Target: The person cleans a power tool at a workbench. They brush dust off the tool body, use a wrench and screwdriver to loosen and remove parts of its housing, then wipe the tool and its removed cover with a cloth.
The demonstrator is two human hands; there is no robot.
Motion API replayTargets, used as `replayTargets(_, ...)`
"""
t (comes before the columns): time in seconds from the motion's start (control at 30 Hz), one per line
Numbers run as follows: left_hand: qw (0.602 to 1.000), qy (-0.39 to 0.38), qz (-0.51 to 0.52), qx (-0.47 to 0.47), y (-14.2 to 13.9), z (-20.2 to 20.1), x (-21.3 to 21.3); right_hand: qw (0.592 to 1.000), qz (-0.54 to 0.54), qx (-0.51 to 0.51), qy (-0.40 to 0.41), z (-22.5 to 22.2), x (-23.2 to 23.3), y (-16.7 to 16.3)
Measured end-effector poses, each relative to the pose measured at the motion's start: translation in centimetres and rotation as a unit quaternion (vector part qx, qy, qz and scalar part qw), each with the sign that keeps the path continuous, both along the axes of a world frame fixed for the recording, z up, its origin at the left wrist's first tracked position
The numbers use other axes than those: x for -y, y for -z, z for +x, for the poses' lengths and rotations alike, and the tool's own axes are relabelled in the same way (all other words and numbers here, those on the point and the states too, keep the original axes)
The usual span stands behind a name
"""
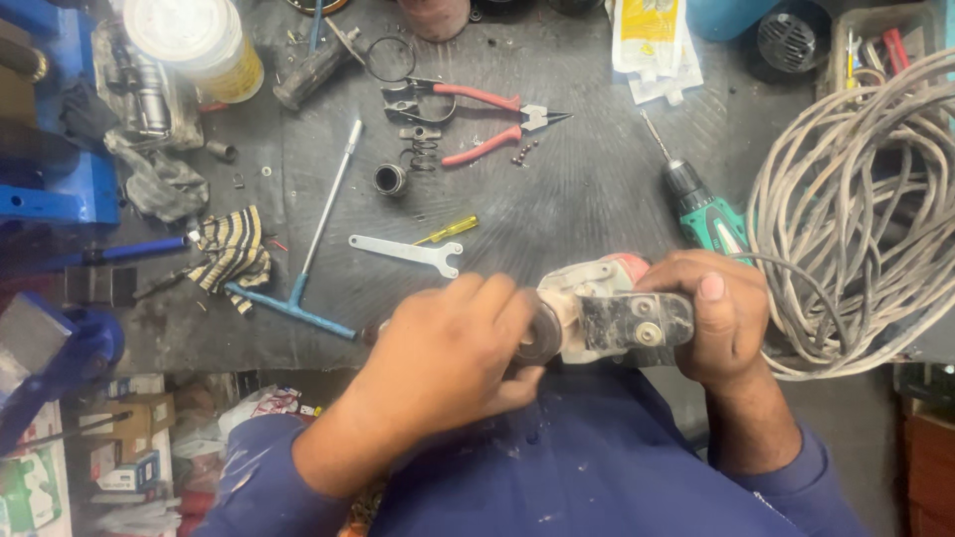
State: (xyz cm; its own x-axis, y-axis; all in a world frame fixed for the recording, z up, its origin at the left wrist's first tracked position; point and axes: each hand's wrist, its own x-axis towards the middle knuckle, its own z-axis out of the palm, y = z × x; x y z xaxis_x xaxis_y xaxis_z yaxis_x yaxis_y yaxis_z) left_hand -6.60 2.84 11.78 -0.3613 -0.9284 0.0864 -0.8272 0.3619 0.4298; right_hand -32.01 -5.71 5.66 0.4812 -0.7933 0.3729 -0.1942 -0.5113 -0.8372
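Grinder head (597, 308) gripped over near worktop (557, 209) edge: right hand (721, 318) fingers wrapped around body, left hand (448, 353) fingers on disc.

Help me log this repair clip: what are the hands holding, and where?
Both hold one power tool head. The right hand wraps its body end; the left hand grips the round part at its front.

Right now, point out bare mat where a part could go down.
Free: the mat between the red-handled pliers, the green drill and the flat spanner. Crowded: the top left corner, and the cable coil on the right.
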Motion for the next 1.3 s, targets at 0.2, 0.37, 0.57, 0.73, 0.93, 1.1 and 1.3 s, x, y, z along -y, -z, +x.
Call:
replayTargets(0.2, 0.991, -0.106, 0.063, 0.058, 0.5, -0.6, 0.5, 1.000, 0.007, -0.012, 0.006, 0.3, 0.2, 0.1)
replayTargets(0.37, 0.993, 0.030, -0.101, -0.051, -0.4, 1.6, 1.1, 1.000, 0.013, -0.019, 0.005, 0.5, 0.4, 0.0)
replayTargets(0.57, 0.996, 0.061, -0.054, -0.043, 0.1, 2.1, 0.9, 1.000, 0.012, -0.019, 0.004, 0.9, 0.5, -0.1)
replayTargets(0.73, 0.999, -0.021, 0.007, -0.045, 0.5, 2.0, 0.9, 1.000, 0.011, -0.017, -0.001, 0.9, 0.5, -0.2)
replayTargets(0.93, 0.965, -0.042, 0.046, -0.256, 0.8, 4.7, 0.8, 1.000, 0.001, -0.021, 0.003, 0.9, 0.4, -0.2)
replayTargets(1.1, 0.856, -0.056, 0.144, -0.493, 4.4, 6.3, -0.8, 0.999, 0.018, -0.033, 0.000, 0.9, 0.2, -0.4)
replayTargets(1.3, 0.661, -0.132, 0.274, -0.686, 10.5, 7.2, -4.0, 0.992, 0.091, -0.067, -0.050, 0.3, 0.4, -0.9)
